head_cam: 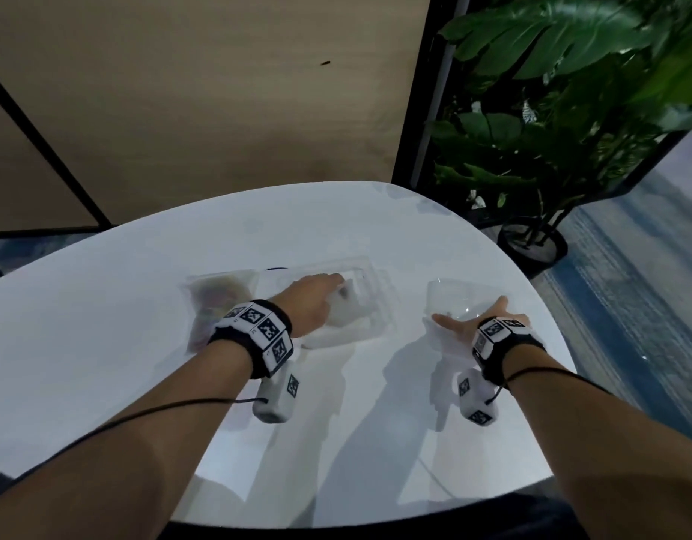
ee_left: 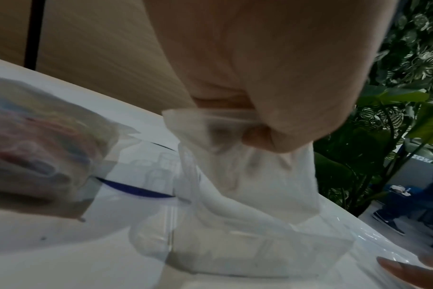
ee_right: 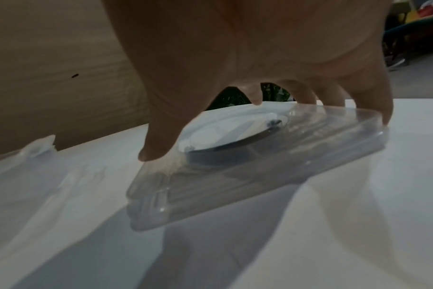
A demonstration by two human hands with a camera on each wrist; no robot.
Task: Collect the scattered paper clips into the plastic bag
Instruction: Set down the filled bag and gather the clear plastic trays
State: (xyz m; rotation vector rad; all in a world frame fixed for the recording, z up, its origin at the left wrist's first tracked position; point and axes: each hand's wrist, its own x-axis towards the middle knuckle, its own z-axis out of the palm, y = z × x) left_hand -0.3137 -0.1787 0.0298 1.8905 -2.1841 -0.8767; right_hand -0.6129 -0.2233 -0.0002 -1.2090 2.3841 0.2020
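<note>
My left hand [head_cam: 338, 286] [ee_left: 235, 133] pinches the top edge of a translucent plastic bag [head_cam: 346, 313] [ee_left: 247, 181]. The bag hangs down into a clear plastic box [head_cam: 371, 290] [ee_left: 272, 252] at the table's middle. A second plastic bag [head_cam: 219, 298] [ee_left: 37, 146] lies flat to the left, full of blurred coloured pieces. My right hand [head_cam: 473, 311] [ee_right: 260, 136] spans a clear lid [head_cam: 461, 296] [ee_right: 284, 166] between thumb and fingers; the lid is tilted and has a dark round ring in it. I see no loose paper clips on the table.
The white table [head_cam: 336, 422] is rounded; its far edge runs close behind the box. A thin dark blue object [ee_left: 136, 190] lies between the filled bag and the box. A potted plant [head_cam: 551, 130] stands beyond the right corner, and a wooden wall [head_cam: 219, 111] rises behind.
</note>
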